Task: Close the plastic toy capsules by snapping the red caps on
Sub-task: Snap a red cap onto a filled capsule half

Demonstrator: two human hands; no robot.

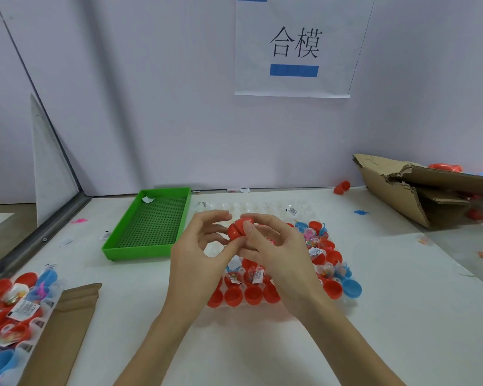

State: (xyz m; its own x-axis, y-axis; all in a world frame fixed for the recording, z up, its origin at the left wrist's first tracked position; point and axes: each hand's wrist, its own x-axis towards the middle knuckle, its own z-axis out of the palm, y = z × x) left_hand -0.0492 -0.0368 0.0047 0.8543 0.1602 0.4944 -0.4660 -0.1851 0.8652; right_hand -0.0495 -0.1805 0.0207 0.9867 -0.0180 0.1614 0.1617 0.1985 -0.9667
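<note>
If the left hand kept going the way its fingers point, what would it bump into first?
Probably the red capsule: the left hand points its fingers right at it, already at its side, with the right hand just behind.

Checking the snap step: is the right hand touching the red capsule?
Touching. The head view shows the right hand's thumb pressed on the red capsule, fingers curled over its top.

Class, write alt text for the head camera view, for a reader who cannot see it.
Two bare hands, the left hand and right hand, hold a red capsule between their fingertips above a clear tray of open red and blue capsule halves on a white table. A green tray sits to the left, a torn cardboard box at the right.
</note>
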